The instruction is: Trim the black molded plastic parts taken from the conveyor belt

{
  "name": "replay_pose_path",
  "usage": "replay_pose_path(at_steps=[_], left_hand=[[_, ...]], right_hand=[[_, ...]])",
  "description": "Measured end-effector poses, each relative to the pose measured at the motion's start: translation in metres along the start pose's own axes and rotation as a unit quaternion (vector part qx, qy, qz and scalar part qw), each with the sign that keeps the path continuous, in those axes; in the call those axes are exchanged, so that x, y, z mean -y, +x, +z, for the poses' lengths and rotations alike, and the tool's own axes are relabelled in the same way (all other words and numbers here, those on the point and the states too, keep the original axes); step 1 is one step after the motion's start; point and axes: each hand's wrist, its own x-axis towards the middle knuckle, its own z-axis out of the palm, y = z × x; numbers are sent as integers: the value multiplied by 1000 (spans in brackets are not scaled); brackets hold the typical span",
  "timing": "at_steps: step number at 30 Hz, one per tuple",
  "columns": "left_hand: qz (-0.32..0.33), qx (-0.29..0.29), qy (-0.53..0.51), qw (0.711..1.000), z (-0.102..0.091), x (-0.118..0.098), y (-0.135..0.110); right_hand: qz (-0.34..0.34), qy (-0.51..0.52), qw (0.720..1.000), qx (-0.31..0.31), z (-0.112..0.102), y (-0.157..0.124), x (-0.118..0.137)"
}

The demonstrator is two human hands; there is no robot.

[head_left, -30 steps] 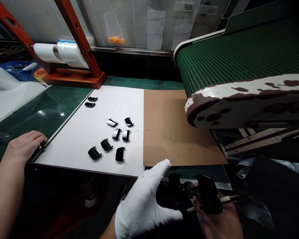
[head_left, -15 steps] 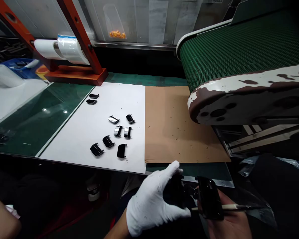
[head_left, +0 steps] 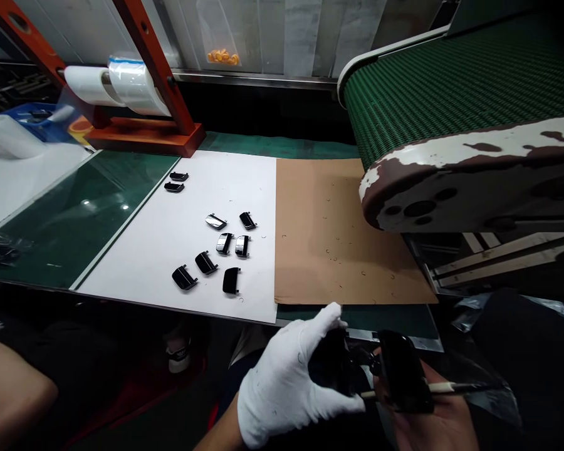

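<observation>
In the head view, my left hand [head_left: 289, 379] wears a white glove and curls around a dark plastic part [head_left: 329, 358], mostly lost in shadow. My bare right hand [head_left: 444, 413] grips a glossy black plastic part [head_left: 404, 371] just to the right of it. A thin pale stick with a dark end [head_left: 444, 388] also lies in my right hand, passing behind the glossy part. Both hands are close together below the table's front edge. Several similar glossy black parts with small end pins [head_left: 231, 280] lie on a white sheet [head_left: 141, 250].
Brown cardboard [head_left: 329, 219] dotted with small dark curls lies right of the white sheet. A green conveyor belt [head_left: 451, 88] overhangs it. At the back left stands an orange roll stand [head_left: 141, 138] with white rolls. Another person's arm [head_left: 16, 388] shows at lower left.
The glossy part and my right hand have shifted slightly right, a little farther from my left hand. The whole view has tilted slightly; both grips stay the same.
</observation>
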Motion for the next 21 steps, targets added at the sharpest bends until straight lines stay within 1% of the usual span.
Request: replay_pose_path(at_steps=[2, 4, 7, 10, 15, 21], left_hand=[[5, -5, 5, 1000, -1, -1, -1], [11, -9, 9, 1000, -1, -2, -1], [26, -17, 17, 999, -1, -3, -4], [42, -28, 25, 998, 0, -3, -7], [40, -36, 29, 998, 1, -3, -9], [45, -45, 29, 998, 2, -7, -10]], right_hand=[[31, 47, 998, 23, -3, -1, -1], [43, 65, 997, 27, -6, 0, -3], [32, 55, 998, 25, -8, 1, -3], [28, 48, 998, 38, -7, 1, -3], [46, 58, 996, 46, -5, 0, -3], [52, 61, 995, 55, -6, -1, -2]])
